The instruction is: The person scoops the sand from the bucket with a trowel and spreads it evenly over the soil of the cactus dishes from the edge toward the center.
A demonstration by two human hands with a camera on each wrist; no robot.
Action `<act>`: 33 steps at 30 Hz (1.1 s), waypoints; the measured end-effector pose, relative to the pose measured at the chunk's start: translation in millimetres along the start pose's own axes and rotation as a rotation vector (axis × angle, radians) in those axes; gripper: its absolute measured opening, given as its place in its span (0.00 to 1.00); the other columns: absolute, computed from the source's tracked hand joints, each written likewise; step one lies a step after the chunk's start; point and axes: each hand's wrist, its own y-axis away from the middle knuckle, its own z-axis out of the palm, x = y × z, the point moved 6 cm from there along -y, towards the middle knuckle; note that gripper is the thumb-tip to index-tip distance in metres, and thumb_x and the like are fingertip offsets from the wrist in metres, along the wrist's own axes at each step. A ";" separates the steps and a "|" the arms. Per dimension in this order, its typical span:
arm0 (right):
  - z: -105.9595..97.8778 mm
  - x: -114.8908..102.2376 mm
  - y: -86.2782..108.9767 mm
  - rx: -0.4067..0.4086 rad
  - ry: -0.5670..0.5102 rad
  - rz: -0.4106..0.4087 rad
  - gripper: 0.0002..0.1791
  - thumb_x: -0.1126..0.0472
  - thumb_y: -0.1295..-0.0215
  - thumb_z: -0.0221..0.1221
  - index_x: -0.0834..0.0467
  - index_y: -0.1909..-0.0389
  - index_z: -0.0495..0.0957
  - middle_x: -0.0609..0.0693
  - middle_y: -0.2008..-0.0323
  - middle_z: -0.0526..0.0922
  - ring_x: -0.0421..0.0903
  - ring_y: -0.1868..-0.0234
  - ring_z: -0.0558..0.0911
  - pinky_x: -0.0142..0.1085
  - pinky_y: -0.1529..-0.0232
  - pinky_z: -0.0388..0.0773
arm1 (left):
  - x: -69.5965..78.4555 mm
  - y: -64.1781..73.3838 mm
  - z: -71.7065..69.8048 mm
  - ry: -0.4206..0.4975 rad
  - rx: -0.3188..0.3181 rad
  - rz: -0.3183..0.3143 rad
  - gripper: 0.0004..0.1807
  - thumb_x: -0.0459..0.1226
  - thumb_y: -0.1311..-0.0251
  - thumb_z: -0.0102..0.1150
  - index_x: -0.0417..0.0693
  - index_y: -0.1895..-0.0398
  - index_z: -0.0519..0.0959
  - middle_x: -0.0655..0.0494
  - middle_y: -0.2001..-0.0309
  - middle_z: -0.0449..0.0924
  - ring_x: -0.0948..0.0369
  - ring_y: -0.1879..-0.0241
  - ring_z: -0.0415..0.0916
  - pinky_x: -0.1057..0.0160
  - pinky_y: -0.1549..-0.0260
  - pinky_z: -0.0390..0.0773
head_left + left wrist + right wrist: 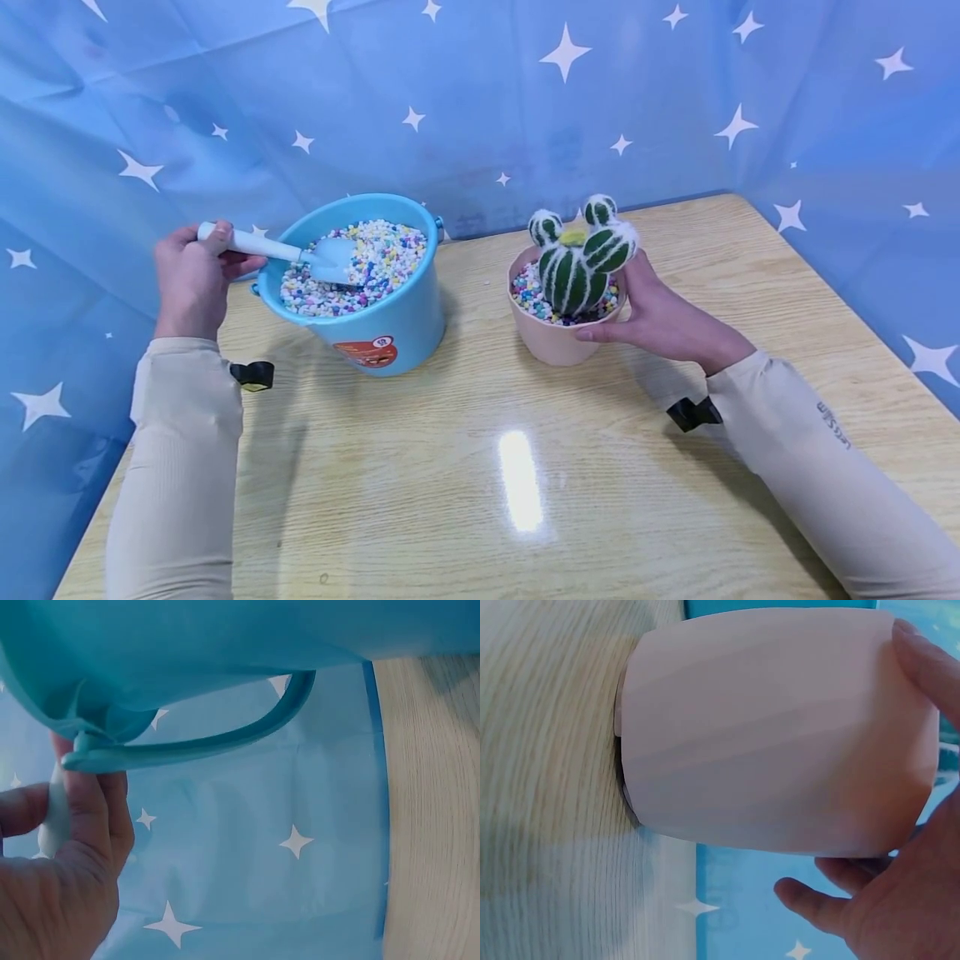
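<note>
My left hand (193, 279) grips the pale handle of a small toy shovel (258, 245) at the left rim of a light blue bucket (405, 308). Its blue blade rests on the multicoloured beads (390, 258) that fill much of the bucket. In the left wrist view, the bucket's handle (202, 748) hides part of that hand. With thumb and fingers on opposite sides, my right hand (663, 321) holds a pink flowerpot (551, 342) near its rim. A green and white toy cactus (573, 279) stands in the pot, with beads around its base. The pot (780, 735) fills most of the right wrist view.
Bucket and flowerpot stand apart towards the back of a light wooden table (405, 492). Behind the table and along its sides hangs a blue cloth (480, 100) with white stars. A bright reflection lies on the tabletop in front of the pot.
</note>
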 end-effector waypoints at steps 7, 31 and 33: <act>-0.2 4.9 -2.2 0.008 0.004 -0.010 0.65 0.63 0.47 0.75 0.45 0.23 0.34 0.58 0.26 0.39 0.53 0.26 0.43 0.61 0.29 0.46 | -8.4 -2.6 -6.3 0.093 0.016 -0.075 0.14 0.37 0.27 0.49 0.35 0.47 0.70 0.43 0.55 0.71 0.55 0.66 0.81 0.64 0.60 0.85; -1.7 31.2 -10.2 -0.020 0.028 0.004 0.62 0.56 0.48 0.76 0.37 0.24 0.40 0.53 0.27 0.43 0.51 0.29 0.48 0.59 0.32 0.53 | -15.6 20.8 -8.0 0.447 0.086 -0.095 0.09 0.32 0.28 0.52 0.36 0.51 0.74 0.41 0.58 0.76 0.50 0.69 0.81 0.59 0.60 0.85; -2.2 30.2 -9.8 -0.028 0.014 -0.010 0.63 0.58 0.48 0.76 0.35 0.24 0.39 0.51 0.27 0.43 0.51 0.28 0.49 0.58 0.33 0.54 | -12.3 24.9 -2.1 0.451 0.068 -0.066 0.09 0.32 0.29 0.53 0.34 0.52 0.74 0.40 0.59 0.77 0.50 0.70 0.80 0.58 0.61 0.85</act>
